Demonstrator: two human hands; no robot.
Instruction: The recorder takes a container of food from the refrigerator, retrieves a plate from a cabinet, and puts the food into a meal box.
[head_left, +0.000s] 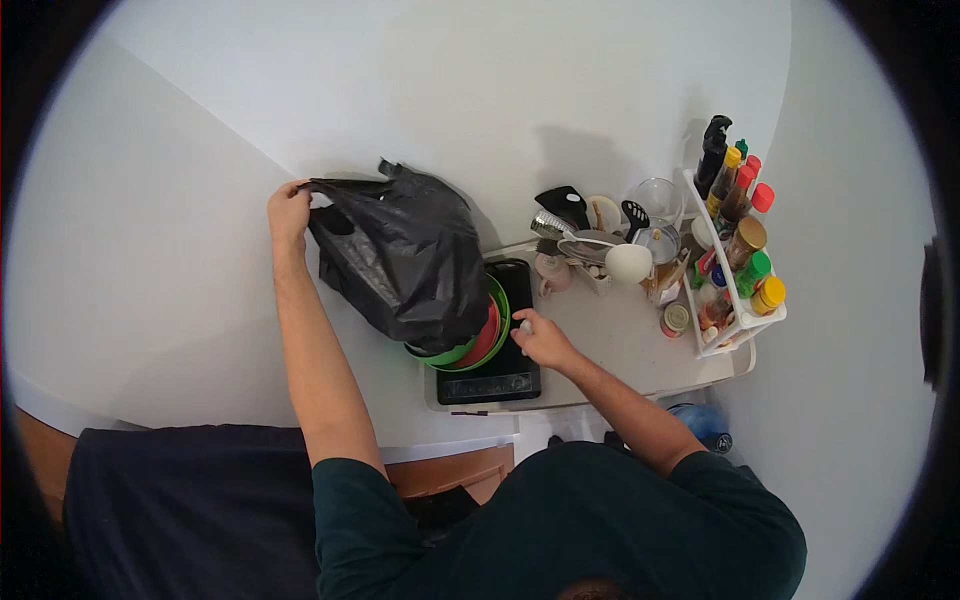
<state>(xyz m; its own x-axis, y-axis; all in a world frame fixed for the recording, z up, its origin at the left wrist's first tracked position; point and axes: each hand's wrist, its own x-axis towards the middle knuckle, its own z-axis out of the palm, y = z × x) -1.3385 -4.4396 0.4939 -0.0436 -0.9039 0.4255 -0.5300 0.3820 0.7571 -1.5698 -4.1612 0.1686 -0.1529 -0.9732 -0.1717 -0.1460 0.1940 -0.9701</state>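
Observation:
My left hand pinches the handle edge of a black plastic bag at its upper left. The bag hangs bulging over nested plastic bowls, hiding most of them. A green bowl and a red bowl show along its lower right side. These bowls rest over a black portable cooktop. Just right of the green rim, my right hand has its fingers curled around a small whitish object, mostly covered by the fingers. What that object is cannot be told.
The cooktop stands on a pale tray. Behind are a pink mug, a white ladle, a black spatula and a glass lid. At right, a white rack holds several bottles and jars near a small can.

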